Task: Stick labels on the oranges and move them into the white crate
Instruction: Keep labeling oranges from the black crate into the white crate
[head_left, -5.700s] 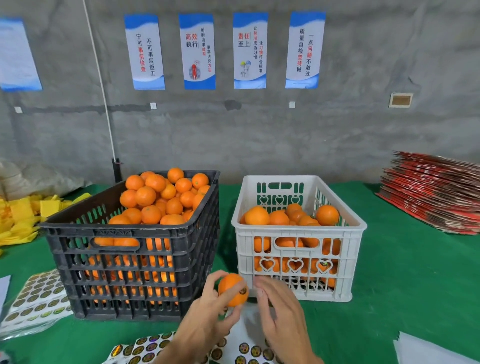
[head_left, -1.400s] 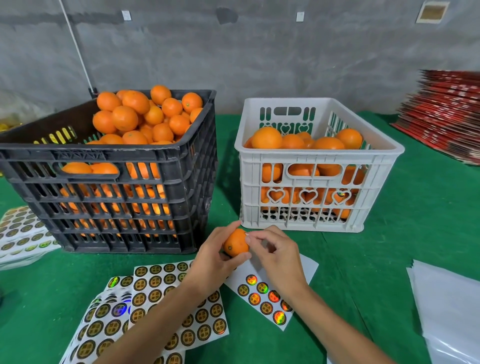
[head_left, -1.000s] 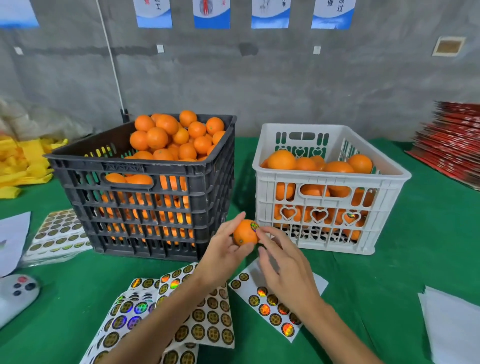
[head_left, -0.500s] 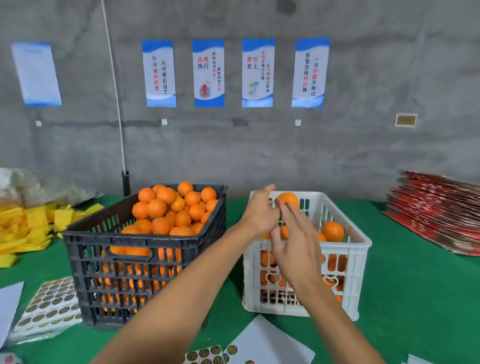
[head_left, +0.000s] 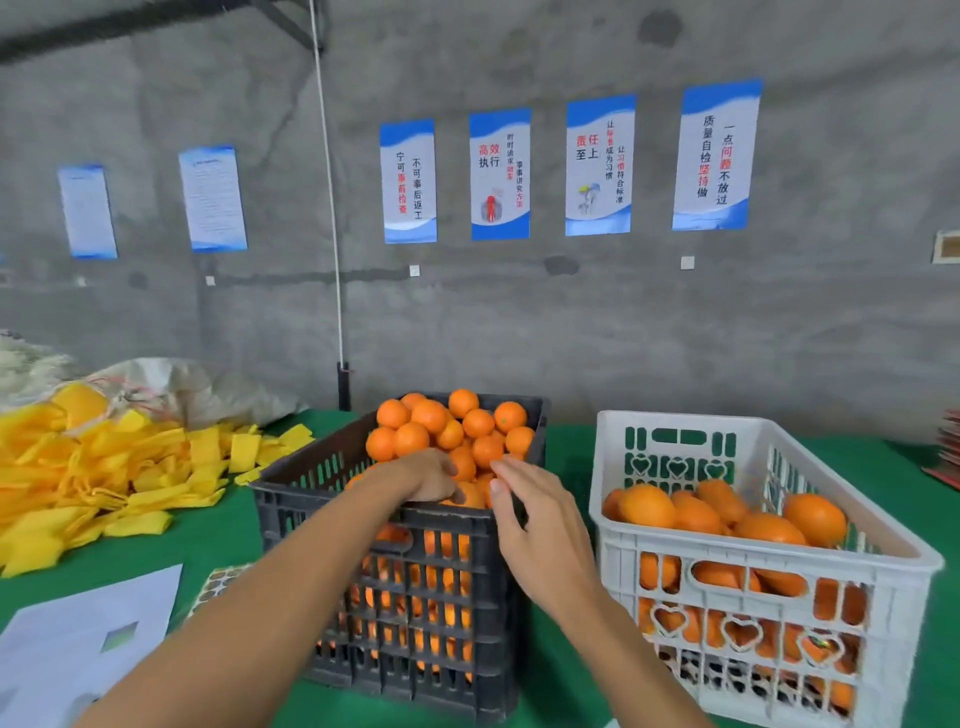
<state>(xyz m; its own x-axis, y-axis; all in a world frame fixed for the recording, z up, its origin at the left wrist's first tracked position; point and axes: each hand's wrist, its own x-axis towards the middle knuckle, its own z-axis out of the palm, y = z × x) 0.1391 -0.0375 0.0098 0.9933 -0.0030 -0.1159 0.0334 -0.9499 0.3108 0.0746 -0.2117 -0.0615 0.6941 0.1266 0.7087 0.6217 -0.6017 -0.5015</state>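
The left hand (head_left: 426, 475) reaches into a black crate (head_left: 415, 582) heaped with oranges (head_left: 441, 431), fingers curled on one. The right hand (head_left: 540, 535) hovers open, empty, beside it. The white crate (head_left: 769, 566) stands right; yellow bags (head_left: 104, 467) litter the green bench (head_left: 208, 530).

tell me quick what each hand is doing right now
Left hand: fingers curl over an orange in the black plastic crate.
Right hand: open, holding nothing.
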